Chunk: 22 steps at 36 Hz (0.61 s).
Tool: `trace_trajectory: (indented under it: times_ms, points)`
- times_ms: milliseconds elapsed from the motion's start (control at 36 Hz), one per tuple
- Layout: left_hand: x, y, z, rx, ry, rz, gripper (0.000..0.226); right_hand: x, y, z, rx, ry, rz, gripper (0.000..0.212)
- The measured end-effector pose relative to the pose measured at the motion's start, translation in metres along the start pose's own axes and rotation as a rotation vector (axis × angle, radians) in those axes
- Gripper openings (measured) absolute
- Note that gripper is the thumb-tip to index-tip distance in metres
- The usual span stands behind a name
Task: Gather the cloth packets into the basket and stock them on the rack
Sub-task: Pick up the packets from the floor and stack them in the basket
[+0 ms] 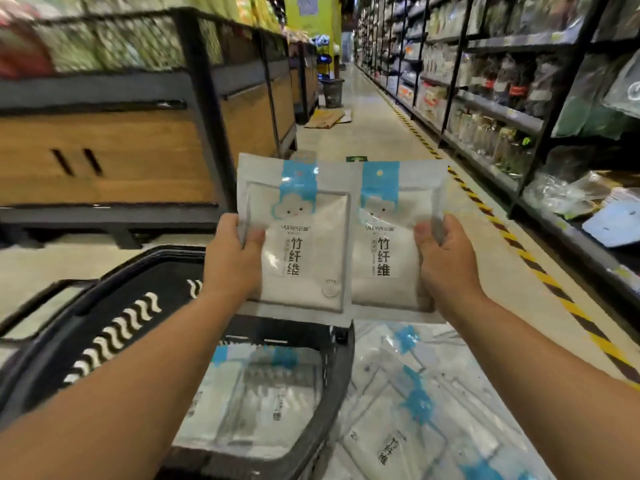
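A tall black metal rack (519, 46) lines the aisle's right side. Low on the floor, a black plastic basket (104, 306) holds white-and-blue cloth packets (256, 393), with a loose pile of packets (433, 393) just beside it. Above the basket, the left hand (230, 258) pinches one flat packet (301, 237) and the right hand (446, 261) pinches a second packet (388, 237), side by side, thumbs in front.

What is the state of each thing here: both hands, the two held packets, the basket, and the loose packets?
Left hand: grips the left packet.
Right hand: grips the right packet.
Left packet: held upright.
Right packet: held upright beside it.
Basket: open, partly filled.
Packets in basket: lying flat.
Loose packets: piled right of the basket.
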<state>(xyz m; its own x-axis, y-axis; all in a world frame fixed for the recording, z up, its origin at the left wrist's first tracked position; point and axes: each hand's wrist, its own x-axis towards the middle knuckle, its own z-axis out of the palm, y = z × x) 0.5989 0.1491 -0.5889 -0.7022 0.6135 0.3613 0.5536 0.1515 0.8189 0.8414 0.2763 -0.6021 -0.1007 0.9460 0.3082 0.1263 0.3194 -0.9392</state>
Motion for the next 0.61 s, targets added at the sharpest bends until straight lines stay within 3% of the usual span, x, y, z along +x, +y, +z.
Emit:
trace_trajectory:
  times_ms: [306,361,444,528,611]
  points:
    - [0.012,-0.12,-0.096,0.29,0.081,-0.332,0.027,-0.044,-0.012,0.158,-0.083,-0.32,0.113,0.016]
    - [0.01,-0.156,-0.102,0.35,-0.002,-0.446,0.03,-0.054,0.0,0.192,-0.156,-0.419,0.206,0.024]
    - [0.0,-0.197,-0.103,0.5,-0.156,-0.551,0.04,-0.067,0.024,0.217,-0.238,-0.511,0.328,0.016]
    - [-0.002,-0.208,-0.102,0.597,-0.268,-0.583,0.05,-0.069,0.042,0.228,-0.347,-0.571,0.418,0.032]
    - [0.005,-0.228,-0.092,0.698,-0.417,-0.573,0.053,-0.074,0.065,0.244,-0.415,-0.576,0.532,0.034]
